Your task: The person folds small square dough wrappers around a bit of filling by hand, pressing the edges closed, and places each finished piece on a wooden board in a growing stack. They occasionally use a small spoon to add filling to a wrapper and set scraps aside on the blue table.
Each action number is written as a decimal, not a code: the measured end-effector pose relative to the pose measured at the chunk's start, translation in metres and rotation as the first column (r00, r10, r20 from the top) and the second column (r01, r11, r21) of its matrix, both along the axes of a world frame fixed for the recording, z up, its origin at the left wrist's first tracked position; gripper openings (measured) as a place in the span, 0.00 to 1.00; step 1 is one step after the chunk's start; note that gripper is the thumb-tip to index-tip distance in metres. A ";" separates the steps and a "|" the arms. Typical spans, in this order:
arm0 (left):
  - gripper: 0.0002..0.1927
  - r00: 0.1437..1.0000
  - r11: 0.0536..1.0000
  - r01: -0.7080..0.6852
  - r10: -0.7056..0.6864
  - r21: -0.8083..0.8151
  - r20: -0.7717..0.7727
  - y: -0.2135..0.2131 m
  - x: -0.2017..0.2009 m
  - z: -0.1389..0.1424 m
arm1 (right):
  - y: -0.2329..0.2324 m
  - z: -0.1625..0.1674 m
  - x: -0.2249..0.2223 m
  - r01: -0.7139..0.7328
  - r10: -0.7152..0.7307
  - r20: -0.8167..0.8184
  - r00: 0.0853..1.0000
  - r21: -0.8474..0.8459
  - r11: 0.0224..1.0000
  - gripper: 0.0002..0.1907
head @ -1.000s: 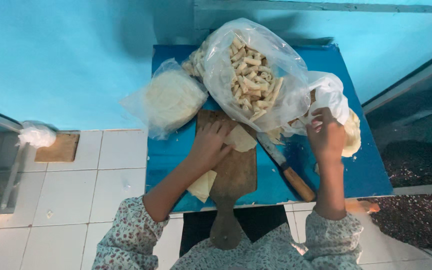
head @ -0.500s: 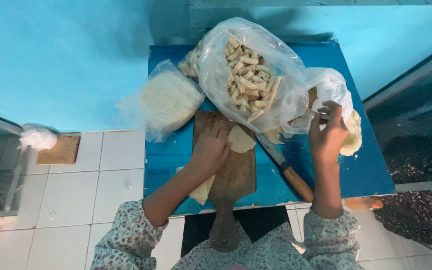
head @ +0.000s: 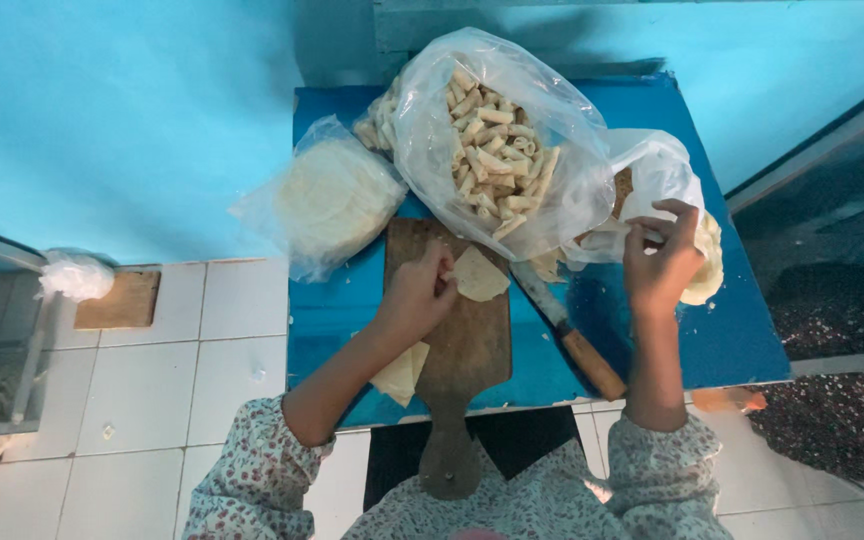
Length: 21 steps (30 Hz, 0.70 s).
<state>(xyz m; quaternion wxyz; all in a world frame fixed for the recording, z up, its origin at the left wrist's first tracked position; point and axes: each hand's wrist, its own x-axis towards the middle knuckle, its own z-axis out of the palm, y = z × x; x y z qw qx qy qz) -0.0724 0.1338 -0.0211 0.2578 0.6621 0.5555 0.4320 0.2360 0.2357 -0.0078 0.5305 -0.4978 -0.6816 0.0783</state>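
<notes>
A small pale wrapper piece (head: 479,274) is pinned flat on the wooden cutting board (head: 462,340) by the left hand (head: 415,297), fingers curled down on its edge, probably so it can't slide around. The right hand (head: 660,262) is raised at the mouth of a white plastic bag (head: 657,175), fingertips pinched together on what looks like a bit of filling or the bag's edge, too small to tell which. A big clear bag of rolled sticks (head: 497,150) is parked at the back of the blue counter (head: 722,340), likely kept within easy reach. A bag of round wrappers (head: 327,200) sits to its left. A wooden-handled knife (head: 572,335) is laid just beside the board, between both hands.
</notes>
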 end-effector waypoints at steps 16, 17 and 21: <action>0.15 1.000 1.000 0.012 -0.012 -0.005 -0.021 -0.003 0.000 0.008 | -0.065 0.015 0.028 -0.208 0.106 -0.380 0.919 -0.237 0.949 0.23; 0.15 1.000 1.000 0.007 -0.007 -0.004 -0.016 -0.003 0.000 0.006 | -0.072 0.015 0.020 -0.227 0.107 -0.378 0.919 -0.288 0.930 0.23; 0.15 1.000 0.999 -0.003 0.004 0.048 -0.007 -0.002 -0.001 0.000 | -0.089 0.009 -0.020 -0.327 0.173 -0.417 0.892 -0.331 0.885 0.21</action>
